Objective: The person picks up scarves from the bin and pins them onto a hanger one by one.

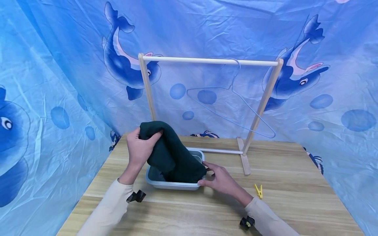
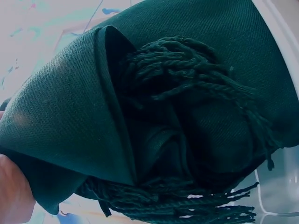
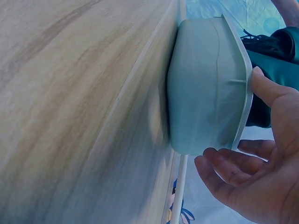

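Observation:
A dark green fringed scarf [image 1: 171,154] hangs half out of a pale grey-blue plastic tub [image 1: 174,185] on the wooden table. My left hand [image 1: 141,147] grips the scarf's upper fold and holds it above the tub's left side. In the left wrist view the scarf [image 2: 140,116] fills the frame, its tassels dangling over the tub's rim [image 2: 280,182]. My right hand [image 1: 218,178] rests at the tub's right rim, thumb on the edge. The right wrist view shows the tub [image 3: 205,84], with the right hand [image 3: 261,158] against its rim with fingers relaxed.
A white wooden rack [image 1: 211,61] stands behind the tub with a pale blue wire hanger [image 1: 233,95] on its bar. A yellow clothespin [image 1: 259,190] lies on the table [image 1: 295,196] to the right. Blue dolphin-print cloth [image 1: 59,65] encloses the table on three sides.

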`<state>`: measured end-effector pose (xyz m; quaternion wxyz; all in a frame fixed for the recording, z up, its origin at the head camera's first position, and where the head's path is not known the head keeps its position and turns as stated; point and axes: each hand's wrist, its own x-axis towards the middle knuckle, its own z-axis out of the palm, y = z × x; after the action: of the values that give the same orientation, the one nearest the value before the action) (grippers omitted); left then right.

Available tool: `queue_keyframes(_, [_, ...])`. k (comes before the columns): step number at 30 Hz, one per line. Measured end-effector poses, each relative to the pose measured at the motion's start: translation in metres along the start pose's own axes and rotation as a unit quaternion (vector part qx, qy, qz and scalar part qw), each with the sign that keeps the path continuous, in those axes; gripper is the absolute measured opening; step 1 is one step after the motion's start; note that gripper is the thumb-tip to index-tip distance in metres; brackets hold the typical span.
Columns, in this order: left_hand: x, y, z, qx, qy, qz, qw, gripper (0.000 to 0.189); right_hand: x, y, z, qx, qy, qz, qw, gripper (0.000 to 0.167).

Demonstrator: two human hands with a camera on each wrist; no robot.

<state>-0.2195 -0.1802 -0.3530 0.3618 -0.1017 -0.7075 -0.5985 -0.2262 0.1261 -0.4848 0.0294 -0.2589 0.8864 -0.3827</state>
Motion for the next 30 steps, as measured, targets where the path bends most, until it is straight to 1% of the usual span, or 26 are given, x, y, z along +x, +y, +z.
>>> queue_keyframes(8, [0.008, 0.011, 0.000, 0.000, 0.009, 0.009, 0.9999, 0.019, -0.001, 0.000, -0.001, -0.018, -0.004, -0.002, 0.9998, 0.085])
queue_keyframes(13, [0.015, 0.019, 0.000, -0.002, 0.015, 0.017, 0.9997, 0.017, -0.003, -0.004, -0.012, -0.035, 0.001, -0.020, 0.9992, 0.077])
queue_keyframes(19, [0.022, 0.028, 0.001, -0.010, 0.018, 0.022, 0.9996, 0.019, -0.005, -0.013, -0.030, -0.054, 0.030, -0.064, 0.9960, 0.065])
queue_keyframes(22, [0.023, 0.030, 0.002, -0.022, 0.017, 0.025, 0.9993, 0.020, -0.006, -0.019, -0.038, -0.067, 0.045, -0.078, 0.9937, 0.062])
queue_keyframes(30, [0.025, 0.035, 0.002, -0.048, 0.019, 0.029, 0.9983, 0.016, -0.011, -0.041, -0.065, -0.084, 0.083, -0.087, 0.9891, 0.056])
